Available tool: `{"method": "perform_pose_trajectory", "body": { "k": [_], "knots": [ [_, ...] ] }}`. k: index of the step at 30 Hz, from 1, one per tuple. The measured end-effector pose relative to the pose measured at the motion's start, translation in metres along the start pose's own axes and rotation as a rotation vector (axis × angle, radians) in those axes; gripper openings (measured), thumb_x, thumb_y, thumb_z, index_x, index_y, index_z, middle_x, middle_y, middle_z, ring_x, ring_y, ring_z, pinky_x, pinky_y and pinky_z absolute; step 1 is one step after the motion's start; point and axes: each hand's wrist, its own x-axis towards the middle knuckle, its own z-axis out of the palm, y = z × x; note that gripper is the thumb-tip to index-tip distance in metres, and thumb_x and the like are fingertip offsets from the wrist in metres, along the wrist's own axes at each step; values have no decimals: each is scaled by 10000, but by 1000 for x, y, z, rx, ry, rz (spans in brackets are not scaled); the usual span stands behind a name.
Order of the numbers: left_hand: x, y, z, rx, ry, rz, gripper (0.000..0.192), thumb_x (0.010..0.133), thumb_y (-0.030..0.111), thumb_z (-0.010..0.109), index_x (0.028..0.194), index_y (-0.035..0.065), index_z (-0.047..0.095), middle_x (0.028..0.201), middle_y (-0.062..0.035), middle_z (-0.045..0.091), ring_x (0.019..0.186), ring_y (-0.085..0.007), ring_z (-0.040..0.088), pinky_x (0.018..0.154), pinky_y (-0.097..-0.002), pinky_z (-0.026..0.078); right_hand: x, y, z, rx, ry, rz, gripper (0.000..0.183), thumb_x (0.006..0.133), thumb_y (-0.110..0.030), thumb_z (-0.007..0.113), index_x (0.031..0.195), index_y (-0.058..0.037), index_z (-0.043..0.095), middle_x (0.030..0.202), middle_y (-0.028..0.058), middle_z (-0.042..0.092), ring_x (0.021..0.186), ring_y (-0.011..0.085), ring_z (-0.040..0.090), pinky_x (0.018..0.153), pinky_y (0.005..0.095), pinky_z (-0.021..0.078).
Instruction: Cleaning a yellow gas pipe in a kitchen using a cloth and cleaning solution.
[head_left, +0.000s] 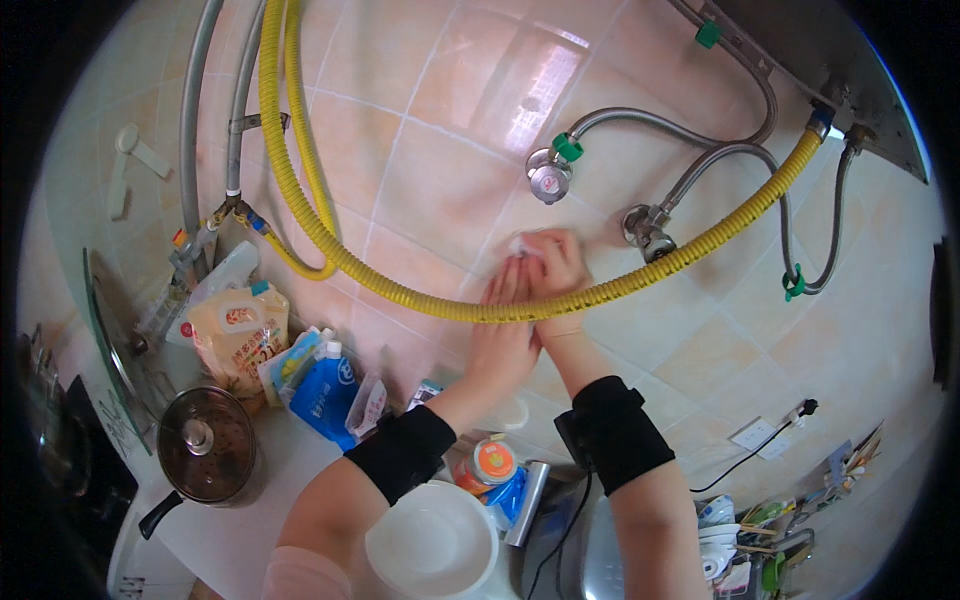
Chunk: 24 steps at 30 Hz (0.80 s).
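Both my hands are raised against the tiled wall (420, 187), below two metal angle valves. The curled fingers of my right hand (559, 262) close on a small white wad (519, 244), perhaps cloth or tissue; motion blur hides its exact form. My left hand (501, 345) lies alongside, its fingers straight and reaching to the right hand's fingertips. Whether the left also grips the wad cannot be made out. A yellow corrugated gas hose (420, 300) loops in front of both hands and hides part of them. Black bands wrap both wrists.
Braided hoses run from the valves (551, 180) to a metal appliance (817, 60) at upper right. Below stand a white basin (431, 540), a lidded pot (206, 446), food pouches (326, 390) and an orange-lidded jar (491, 465). A plugged socket (761, 437) and dishes (720, 540) are at right.
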Motion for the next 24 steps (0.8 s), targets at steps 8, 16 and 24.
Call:
{"method": "perform_pose_trajectory", "body": {
  "k": [8,16,24],
  "knots": [
    [-59,-50,-19,238,-358,31,637,746,215,575,1268,-45,321,1354,-195,276,1299,-296,193,1056,-442,152,-53,5,19,33,-325,-105,125,712,-70,582,831,-104,602,861,52,565,737,242,577,599,320,473],
    [0,-26,-23,185,-76,51,650,714,209,599,1265,-31,349,1356,-160,295,1300,-271,201,1057,-449,160,-20,-13,10,23,-67,113,203,736,16,588,912,-80,618,798,65,521,655,200,545,569,301,453],
    [-3,-29,-24,125,-119,77,642,705,197,595,1249,-49,358,1343,-171,310,1295,-272,216,1058,-449,159,-29,-1,5,95,-88,-14,141,750,21,593,868,-41,637,754,55,505,612,150,504,525,252,420]
  ]
}}
